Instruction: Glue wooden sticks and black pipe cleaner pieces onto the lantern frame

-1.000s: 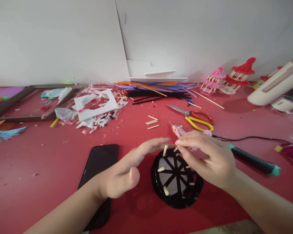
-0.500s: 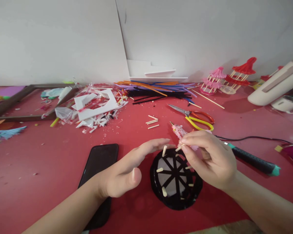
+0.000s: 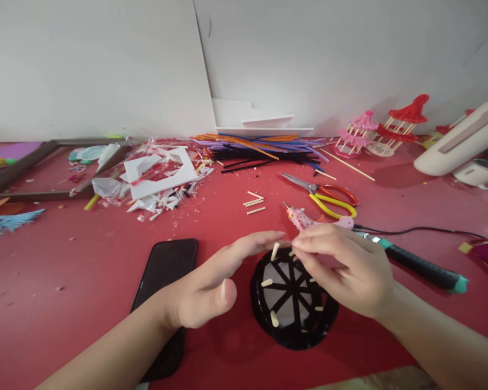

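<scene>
A round black frame with spokes (image 3: 293,303) lies on the red table (image 3: 85,271), with several short wooden sticks (image 3: 275,251) standing on its rim. My left hand (image 3: 215,281) rests flat, fingers stretched out, its fingertips touching the frame's far left rim. My right hand (image 3: 344,268) is over the frame's far right rim, its fingers pinched on a short wooden stick at the rim. A pink glue gun (image 3: 305,219) lies just behind my right hand.
A black phone (image 3: 165,271) lies under my left wrist. Short cut sticks (image 3: 254,203), yellow and red scissors (image 3: 327,196), a black and teal tool with cord (image 3: 423,269), coloured straws (image 3: 264,147), white scraps (image 3: 154,179) and small pagoda models (image 3: 384,130) lie further back.
My right hand lifted the short stick slightly off the rim, then lowered it back to the frame's far rim. My left hand stayed put.
</scene>
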